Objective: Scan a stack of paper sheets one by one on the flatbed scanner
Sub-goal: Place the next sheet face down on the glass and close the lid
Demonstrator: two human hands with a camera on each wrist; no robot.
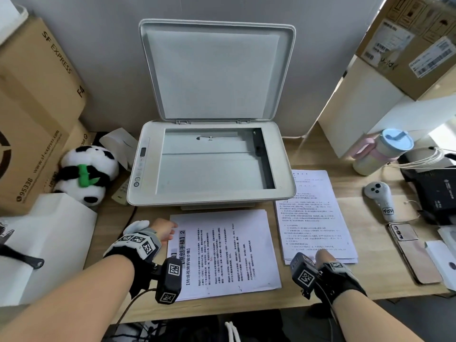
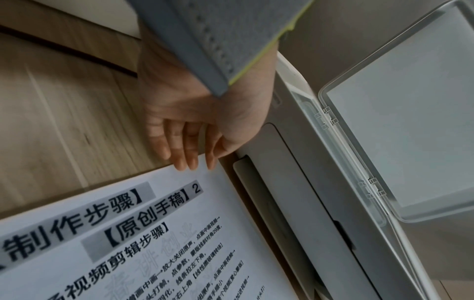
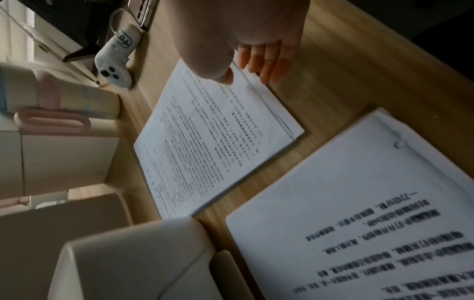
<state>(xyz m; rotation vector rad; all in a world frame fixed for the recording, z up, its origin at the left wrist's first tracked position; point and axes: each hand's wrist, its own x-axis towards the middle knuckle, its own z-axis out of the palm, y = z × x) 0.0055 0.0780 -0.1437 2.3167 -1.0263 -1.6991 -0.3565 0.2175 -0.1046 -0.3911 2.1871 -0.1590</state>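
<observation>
The flatbed scanner [image 1: 283,169] stands at the middle of the desk with its lid [image 1: 214,70] raised and its glass [image 1: 212,166] bare. In front of it lies a paper stack [image 1: 227,253] with a bold heading. My left hand [image 1: 165,229] touches that stack's far left corner with straight fingers [image 2: 191,162]. A second stack [image 1: 313,213] of fine print lies to the scanner's right. My right hand [image 1: 323,256] is at its near edge: the thumb [image 3: 225,78] rests on the top sheet and the fingers [image 3: 266,67] lie stretched along the edge.
A panda plush [image 1: 86,174] and cardboard boxes [image 1: 37,107] crowd the left side. On the right stand a lidded cup [image 1: 380,154], a white controller [image 1: 380,198], a phone [image 1: 412,250], a black device [image 1: 434,191] and more boxes [image 1: 407,45].
</observation>
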